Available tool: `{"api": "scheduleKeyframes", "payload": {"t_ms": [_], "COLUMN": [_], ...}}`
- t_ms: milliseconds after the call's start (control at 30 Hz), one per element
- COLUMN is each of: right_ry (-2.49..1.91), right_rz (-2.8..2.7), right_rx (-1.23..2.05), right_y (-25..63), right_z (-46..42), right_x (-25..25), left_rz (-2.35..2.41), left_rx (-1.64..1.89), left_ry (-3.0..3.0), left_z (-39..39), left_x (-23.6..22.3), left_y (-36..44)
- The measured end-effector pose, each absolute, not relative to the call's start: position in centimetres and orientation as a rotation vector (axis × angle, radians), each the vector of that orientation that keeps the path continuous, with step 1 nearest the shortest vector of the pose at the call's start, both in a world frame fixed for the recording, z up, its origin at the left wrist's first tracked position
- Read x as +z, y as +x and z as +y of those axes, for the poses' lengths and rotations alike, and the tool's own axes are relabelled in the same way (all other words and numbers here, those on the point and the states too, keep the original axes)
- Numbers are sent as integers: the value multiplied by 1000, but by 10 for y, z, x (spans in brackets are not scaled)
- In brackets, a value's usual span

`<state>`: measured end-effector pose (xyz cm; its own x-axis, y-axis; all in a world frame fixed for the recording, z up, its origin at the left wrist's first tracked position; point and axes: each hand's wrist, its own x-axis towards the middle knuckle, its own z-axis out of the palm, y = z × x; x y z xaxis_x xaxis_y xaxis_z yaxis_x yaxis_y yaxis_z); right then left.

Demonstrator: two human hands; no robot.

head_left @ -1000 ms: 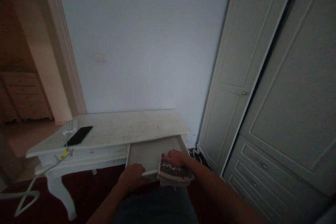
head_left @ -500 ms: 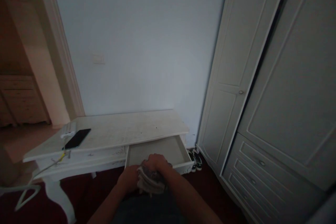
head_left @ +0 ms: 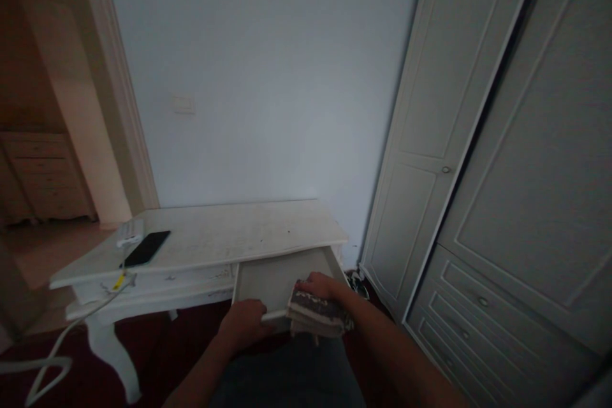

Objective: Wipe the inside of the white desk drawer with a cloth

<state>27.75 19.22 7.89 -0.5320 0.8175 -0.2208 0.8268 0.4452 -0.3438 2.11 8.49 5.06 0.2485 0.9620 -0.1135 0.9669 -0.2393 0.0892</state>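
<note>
I have one folded cloth (head_left: 306, 315), dark with a pale pattern on top, gripped in my right hand (head_left: 325, 290); it sits at the front edge of the one pulled-out drawer (head_left: 272, 277), toward its right side; my left hand (head_left: 245, 322) is at the left part of that same front edge, fingers against it, though I cannot tell how tightly they hold. On the white table (head_left: 229, 229) there are one smartphone (head_left: 149, 248) and one white adapter (head_left: 130, 232), with one white cable (head_left: 71, 325) hanging past the edge; three drawer fronts (head_left: 478, 287) show low on the wardrobe (head_left: 421, 159).

My right forearm hides part of the dark shoes (head_left: 356, 284), so I cannot count them; the cloth's underside and my left fingertips are hard to make out in the dim light; the wardrobe is cut off at the top and right.

Half a second ago both my hands are together on the cloth, left of here; now they are apart, and the cloth is farther right.
</note>
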Motion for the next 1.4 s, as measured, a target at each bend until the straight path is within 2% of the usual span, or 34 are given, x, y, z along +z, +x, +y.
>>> {"api": "scheduleKeyframes", "payload": {"t_ms": [167,400,600,833,933,1033,1133,1400], "right_ry": [1483,1093,1251,1960,1739,1237,942,1060], "right_rz": [2755,3011,2974,2953,3003,2900,2848,2918], "right_rx": [-429,12,-244,-173,-213,-335,-370,-449], "right_y": [285,247,257,260,246,245,259,254], "right_z": [173,136,156,212,226,229,234,271], "right_x": [80,60,62,118,107,67,33,27], "left_rz": [1826,1840,1765,1767,1754,1765,1764,1701], "left_rx": [-63,-14,65,-43,-39,-57,-59,-108], "left_ry": [2385,2422,2421,2343,2337,2305,2271,2251], "left_z": [85,83,76,80,78,74,73,76], "left_x": [51,51,53,46,47,49,49,52], "left_y": [20,22,16,17,18,20,22,26]}}
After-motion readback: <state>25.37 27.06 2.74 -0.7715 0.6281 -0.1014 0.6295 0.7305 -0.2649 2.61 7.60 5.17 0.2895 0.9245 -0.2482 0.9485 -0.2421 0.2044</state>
